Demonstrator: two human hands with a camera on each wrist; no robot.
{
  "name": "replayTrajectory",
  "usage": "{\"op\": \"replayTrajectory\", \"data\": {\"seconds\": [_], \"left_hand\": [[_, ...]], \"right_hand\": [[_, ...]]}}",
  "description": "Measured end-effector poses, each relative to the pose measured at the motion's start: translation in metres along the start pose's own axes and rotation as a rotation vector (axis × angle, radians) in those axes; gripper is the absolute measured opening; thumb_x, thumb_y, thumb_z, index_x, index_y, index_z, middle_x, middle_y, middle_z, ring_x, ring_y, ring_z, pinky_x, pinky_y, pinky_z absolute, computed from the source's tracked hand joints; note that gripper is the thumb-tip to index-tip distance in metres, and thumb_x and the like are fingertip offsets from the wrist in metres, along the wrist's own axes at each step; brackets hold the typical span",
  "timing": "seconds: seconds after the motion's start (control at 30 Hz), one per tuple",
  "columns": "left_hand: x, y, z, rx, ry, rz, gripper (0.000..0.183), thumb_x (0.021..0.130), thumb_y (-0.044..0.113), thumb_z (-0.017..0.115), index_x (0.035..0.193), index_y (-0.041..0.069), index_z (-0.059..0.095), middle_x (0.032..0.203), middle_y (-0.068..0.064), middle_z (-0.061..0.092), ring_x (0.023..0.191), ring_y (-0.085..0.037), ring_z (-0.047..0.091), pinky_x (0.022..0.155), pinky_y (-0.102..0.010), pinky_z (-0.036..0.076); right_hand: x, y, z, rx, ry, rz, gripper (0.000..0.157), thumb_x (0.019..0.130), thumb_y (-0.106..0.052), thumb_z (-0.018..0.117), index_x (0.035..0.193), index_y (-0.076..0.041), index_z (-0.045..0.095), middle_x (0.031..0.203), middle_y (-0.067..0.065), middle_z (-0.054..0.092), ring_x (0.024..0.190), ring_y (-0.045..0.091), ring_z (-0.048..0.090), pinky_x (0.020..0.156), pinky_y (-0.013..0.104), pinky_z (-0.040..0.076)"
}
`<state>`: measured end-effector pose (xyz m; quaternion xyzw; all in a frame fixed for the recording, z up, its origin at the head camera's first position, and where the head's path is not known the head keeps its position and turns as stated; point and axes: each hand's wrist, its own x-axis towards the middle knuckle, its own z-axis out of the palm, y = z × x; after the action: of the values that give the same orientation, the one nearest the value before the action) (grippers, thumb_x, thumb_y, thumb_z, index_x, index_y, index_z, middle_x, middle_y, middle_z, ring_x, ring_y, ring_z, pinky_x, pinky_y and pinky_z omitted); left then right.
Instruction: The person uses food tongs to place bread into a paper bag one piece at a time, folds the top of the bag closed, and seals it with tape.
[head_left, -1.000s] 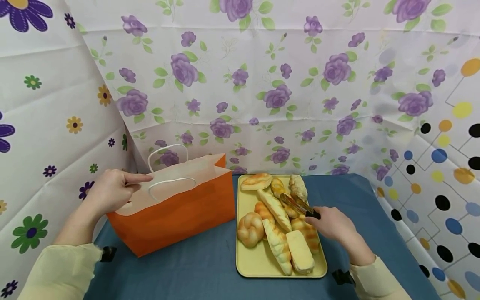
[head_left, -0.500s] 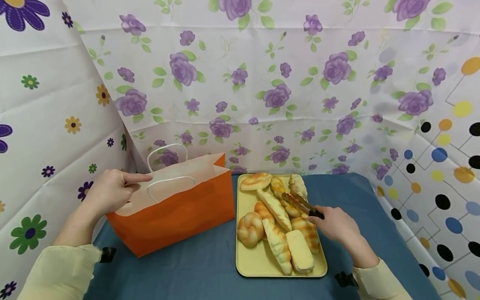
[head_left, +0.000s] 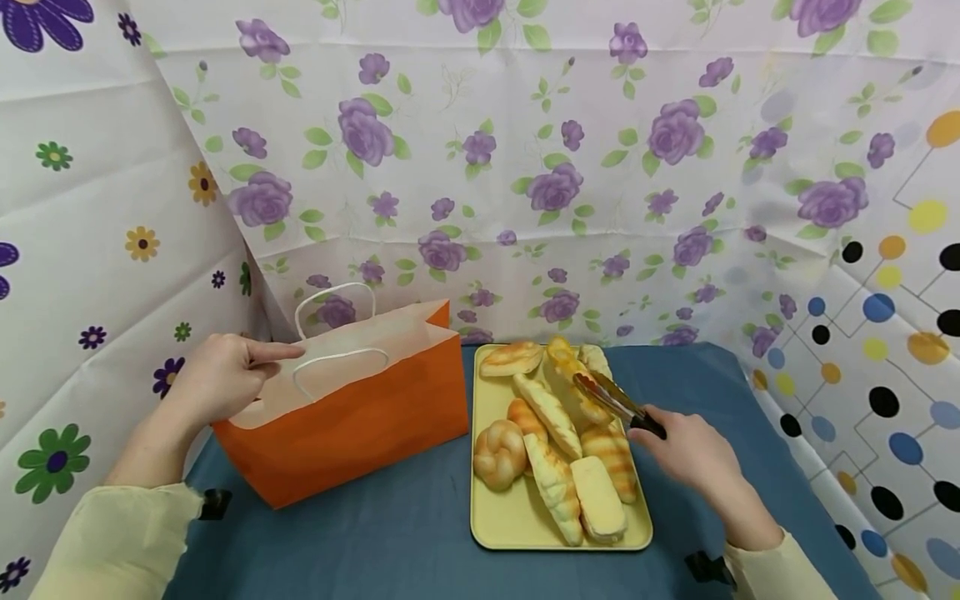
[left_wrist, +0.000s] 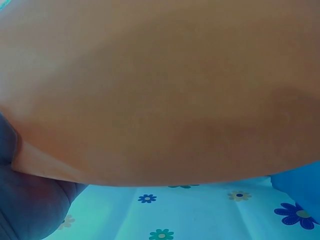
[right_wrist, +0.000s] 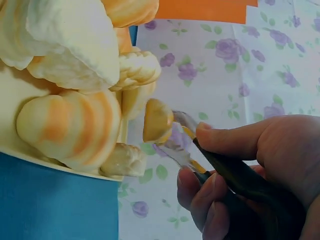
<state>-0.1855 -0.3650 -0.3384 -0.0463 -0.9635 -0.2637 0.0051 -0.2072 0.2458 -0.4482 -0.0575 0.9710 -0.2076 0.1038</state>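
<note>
On the left, an orange paper bag with white handles stands with its top spread. My left hand grips its left rim, index finger stretched over the opening. The bag's orange side fills most of the left wrist view. My right hand holds black-handled tongs. Between the tongs' tips is a long golden bread roll, raised over the back of the tray. The right wrist view shows that roll end-on, apart from the other breads.
A yellow tray carries several breads: a knotted bun, a striped loaf, a pale block and long rolls. A blue cloth covers the table. Flower-printed sheets stand behind and at the sides.
The tongs have lifted the long golden roll off the pile, and my right hand has shifted slightly right with them. The left hand and bag stay in place.
</note>
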Motion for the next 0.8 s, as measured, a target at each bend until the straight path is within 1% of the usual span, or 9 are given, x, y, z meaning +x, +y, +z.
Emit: {"op": "replayTrajectory", "data": {"seconds": [0.13, 0.3, 0.37, 0.43, 0.53, 0.6, 0.67, 0.73, 0.8], "left_hand": [[-0.001, 0.001, 0.001, 0.011, 0.015, 0.021, 0.044, 0.1, -0.004, 0.058, 0.135, 0.014, 0.077, 0.059, -0.006, 0.056, 0.042, -0.02, 0.036, 0.042, -0.029, 0.033], [-0.001, 0.001, 0.001, 0.011, 0.018, 0.021, 0.044, 0.1, -0.004, 0.058, 0.135, 0.014, 0.077, 0.059, -0.005, 0.056, 0.042, -0.022, 0.038, 0.042, -0.03, 0.033], [-0.001, 0.001, 0.001, 0.011, 0.016, 0.021, 0.044, 0.1, -0.004, 0.058, 0.135, 0.014, 0.077, 0.059, -0.005, 0.057, 0.043, -0.022, 0.038, 0.042, -0.03, 0.033], [-0.001, 0.0, 0.001, 0.011, 0.012, 0.02, 0.044, 0.1, -0.003, 0.057, 0.136, 0.015, 0.076, 0.06, -0.005, 0.057, 0.043, -0.022, 0.038, 0.042, -0.03, 0.033], [-0.001, 0.0, 0.002, 0.013, 0.012, 0.027, 0.044, 0.1, -0.003, 0.057, 0.136, 0.014, 0.076, 0.058, -0.005, 0.056, 0.043, -0.021, 0.037, 0.043, -0.03, 0.033], [-0.001, 0.0, 0.002, 0.015, 0.014, 0.031, 0.044, 0.1, -0.003, 0.057, 0.136, 0.014, 0.077, 0.058, -0.005, 0.055, 0.043, -0.021, 0.037, 0.043, -0.03, 0.033], [-0.002, 0.001, 0.002, 0.018, 0.016, 0.032, 0.043, 0.1, -0.003, 0.057, 0.135, 0.013, 0.077, 0.058, -0.005, 0.055, 0.043, -0.021, 0.037, 0.043, -0.03, 0.033], [-0.002, 0.001, 0.001, 0.018, 0.017, 0.032, 0.043, 0.1, -0.003, 0.057, 0.135, 0.013, 0.077, 0.059, -0.005, 0.055, 0.043, -0.021, 0.037, 0.043, -0.03, 0.032], [-0.003, 0.001, 0.002, 0.014, 0.011, 0.029, 0.043, 0.1, -0.004, 0.057, 0.135, 0.013, 0.077, 0.061, -0.006, 0.057, 0.043, -0.021, 0.038, 0.043, -0.029, 0.032]], "right_hand": [[-0.005, -0.001, -0.003, -0.002, 0.089, -0.058, 0.092, 0.102, -0.072, 0.052, 0.163, -0.003, 0.044, 0.065, 0.004, 0.052, 0.046, 0.016, 0.036, 0.045, 0.033, 0.031], [-0.005, -0.008, -0.004, -0.03, 0.241, -0.202, 0.079, 0.106, -0.061, 0.056, 0.161, -0.006, 0.049, 0.065, 0.0, 0.051, 0.045, 0.016, 0.039, 0.044, 0.032, 0.032], [-0.004, -0.012, -0.004, -0.046, 0.311, -0.27, 0.072, 0.107, -0.053, 0.06, 0.159, -0.006, 0.051, 0.075, 0.005, 0.064, 0.045, 0.015, 0.04, 0.044, 0.032, 0.032], [-0.002, -0.016, -0.004, -0.067, 0.379, -0.337, 0.066, 0.107, -0.045, 0.065, 0.158, -0.006, 0.054, 0.091, 0.012, 0.074, 0.048, 0.011, 0.043, 0.046, 0.031, 0.034], [0.002, -0.021, -0.004, -0.111, 0.487, -0.437, 0.062, 0.103, -0.035, 0.073, 0.155, -0.005, 0.057, 0.11, 0.016, 0.077, 0.052, 0.007, 0.047, 0.048, 0.03, 0.035], [0.006, -0.024, -0.005, -0.144, 0.558, -0.508, 0.061, 0.1, -0.032, 0.077, 0.153, -0.007, 0.06, 0.101, 0.012, 0.076, 0.053, 0.005, 0.045, 0.048, 0.029, 0.034], [0.011, -0.027, -0.007, -0.17, 0.621, -0.579, 0.059, 0.101, -0.037, 0.074, 0.152, -0.008, 0.062, 0.09, 0.006, 0.072, 0.052, 0.004, 0.041, 0.047, 0.028, 0.031], [0.015, -0.032, -0.011, -0.185, 0.68, -0.649, 0.058, 0.106, -0.046, 0.065, 0.15, -0.009, 0.064, 0.081, 0.002, 0.066, 0.052, 0.003, 0.036, 0.047, 0.027, 0.029], [0.02, -0.037, -0.014, -0.197, 0.725, -0.715, 0.063, 0.109, -0.056, 0.052, 0.148, -0.008, 0.065, 0.077, 0.001, 0.062, 0.052, 0.005, 0.036, 0.048, 0.028, 0.029]]}}
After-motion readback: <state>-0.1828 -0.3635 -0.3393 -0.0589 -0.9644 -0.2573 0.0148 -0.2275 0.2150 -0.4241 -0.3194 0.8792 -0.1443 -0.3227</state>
